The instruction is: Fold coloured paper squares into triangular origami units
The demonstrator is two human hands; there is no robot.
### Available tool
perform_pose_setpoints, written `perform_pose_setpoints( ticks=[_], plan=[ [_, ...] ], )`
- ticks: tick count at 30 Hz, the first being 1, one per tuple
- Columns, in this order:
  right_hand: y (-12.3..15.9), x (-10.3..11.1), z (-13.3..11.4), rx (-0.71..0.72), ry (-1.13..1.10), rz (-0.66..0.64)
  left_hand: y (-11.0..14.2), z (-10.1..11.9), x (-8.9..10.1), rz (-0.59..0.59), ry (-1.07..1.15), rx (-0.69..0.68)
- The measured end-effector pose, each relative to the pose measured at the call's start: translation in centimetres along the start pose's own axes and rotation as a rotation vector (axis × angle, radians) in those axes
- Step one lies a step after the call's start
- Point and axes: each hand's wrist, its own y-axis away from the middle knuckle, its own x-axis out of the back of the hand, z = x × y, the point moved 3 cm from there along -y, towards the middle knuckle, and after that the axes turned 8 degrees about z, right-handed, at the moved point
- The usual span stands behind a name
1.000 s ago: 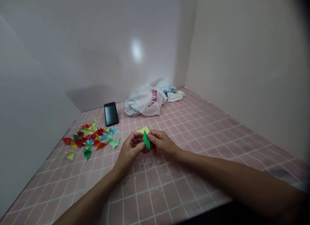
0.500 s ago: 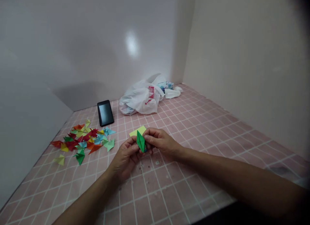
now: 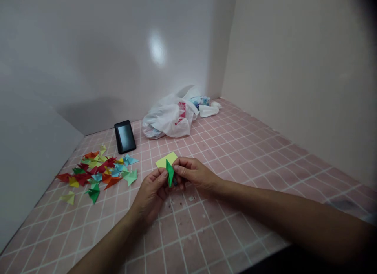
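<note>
A small green folded origami paper (image 3: 170, 173), narrow and diamond-shaped, stands upright between my two hands. My left hand (image 3: 153, 189) pinches its left side between thumb and fingers. From the other side my right hand (image 3: 193, 173) grips the right edge, thumb on top and the other fingers curled beneath. Just behind the folded piece lies yellow paper (image 3: 165, 160) on the table, partly covered by my fingers. A small dark bit shows under my right fingers, too hidden to name.
Many-coloured folded paper cranes (image 3: 97, 170) lie heaped at the left. Behind them a black phone-like device (image 3: 125, 137) leans tilted. White plastic bags (image 3: 169, 116) sit against the back wall. Pink checked cloth (image 3: 224, 234) covers the table; pale walls (image 3: 294, 69) enclose it.
The green paper looks narrower now, its side flaps brought inward or turned edge-on. Both hands keep their hold on it. The view has shifted slightly.
</note>
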Motion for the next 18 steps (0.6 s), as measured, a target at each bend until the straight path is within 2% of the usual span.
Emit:
perform_pose_setpoints(
  ticks=[5, 18],
  plan=[
    [0.06, -0.1, -0.13, 0.018, 0.014, -0.044, -0.12, -0.45, 0.39, 0.02, 0.008, 0.046],
    [0.1, -0.4, -0.15, -0.006, -0.065, -0.098, 0.02, -0.53, 0.03, -0.061, 0.045, 0.064]
  ],
)
